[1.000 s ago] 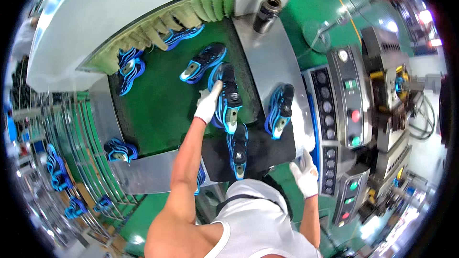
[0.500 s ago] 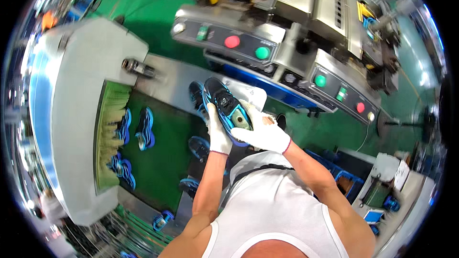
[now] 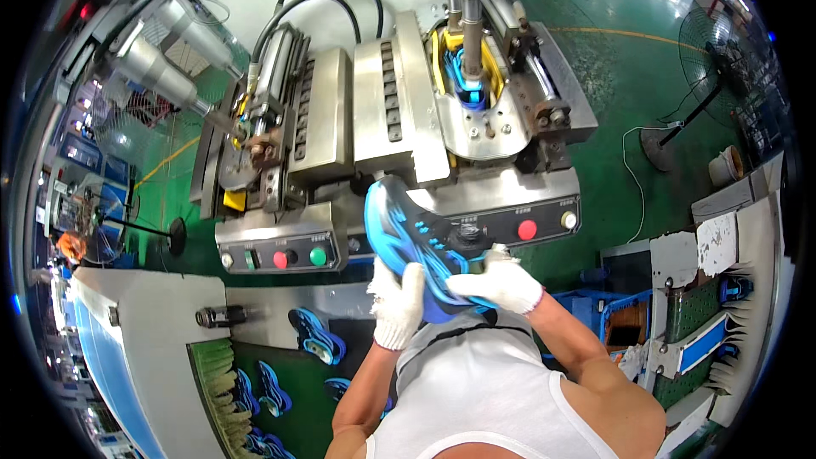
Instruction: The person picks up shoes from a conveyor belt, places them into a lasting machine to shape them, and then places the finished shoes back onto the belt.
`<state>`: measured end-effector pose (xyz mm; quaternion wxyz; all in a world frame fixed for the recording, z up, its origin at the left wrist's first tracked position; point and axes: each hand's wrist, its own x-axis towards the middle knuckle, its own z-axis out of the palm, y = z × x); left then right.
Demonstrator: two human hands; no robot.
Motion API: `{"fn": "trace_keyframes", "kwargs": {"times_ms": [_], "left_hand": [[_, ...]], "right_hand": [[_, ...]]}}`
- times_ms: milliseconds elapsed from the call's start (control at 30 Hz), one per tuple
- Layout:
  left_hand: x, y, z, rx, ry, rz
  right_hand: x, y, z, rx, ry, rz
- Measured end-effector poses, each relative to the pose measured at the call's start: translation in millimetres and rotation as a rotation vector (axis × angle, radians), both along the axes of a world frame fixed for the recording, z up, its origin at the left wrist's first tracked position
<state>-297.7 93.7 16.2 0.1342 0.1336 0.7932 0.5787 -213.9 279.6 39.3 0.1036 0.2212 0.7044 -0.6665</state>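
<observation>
Head view: both white-gloved hands grip a blue-soled shoe [image 3: 421,246] at centre, left hand [image 3: 397,304] at its 7 o'clock, right hand [image 3: 501,282] at 4 o'clock, below the grey press machine [image 3: 408,110].

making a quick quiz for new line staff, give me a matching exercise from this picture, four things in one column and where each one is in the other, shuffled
Things:
1. blue shoe
2. red round button
3. standing fan
4. green brush strip

Places:
A. on the green floor at the far right
B. on the machine's control strip, just right of the shoe
C. held in both gloved hands, left hand and right hand
D. at the edge of the conveyor, lower left

Pairs: 1-C, 2-B, 3-A, 4-D
</observation>
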Motion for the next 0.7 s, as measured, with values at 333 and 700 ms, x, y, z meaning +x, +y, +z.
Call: {"fn": "trace_keyframes", "kwargs": {"times_ms": [333, 700], "left_hand": [[-73, 140, 14, 0.171, 0.064, -0.320], [-192, 330, -80, -0.218, 0.180, -0.170]], "right_hand": [[66, 69, -22, -0.769, 0.587, -0.888], [141, 72, -45, -0.400, 0.306, -1.095]]}}
